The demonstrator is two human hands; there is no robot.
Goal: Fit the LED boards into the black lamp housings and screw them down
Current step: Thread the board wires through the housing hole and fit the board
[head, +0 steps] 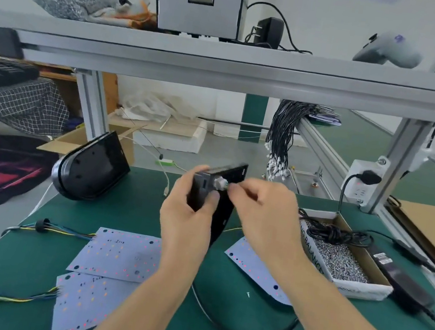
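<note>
Printing runs along the near wall of the cardboard box (338,260) of screws at 3 o'clock; only "BALANC" reads clearly, the rest is cut off or upside down. A label on the black power adapter (404,279) beside it is too small to read.

At centre, the left hand (188,211) grips a black lamp housing (223,191) held up off the green mat (145,210), fingers curled around its near end. The right hand (266,210) pinches a small white connector (221,187) at the housing's side between thumb and forefinger; its detail is blurred.

A second housing (91,169) stands tilted at 10 o'clock. Two LED boards (115,254) with coloured wire tails lie overlapping at 7 o'clock, the nearer one cut off by the left forearm. A third board (251,265) lies at 4 o'clock, mostly hidden under the right arm. One loose screw (248,294) lies on the mat near it.

On the upper shelf (229,51) at 1 o'clock rests a grey tool (388,50), its markings illegible.
</note>
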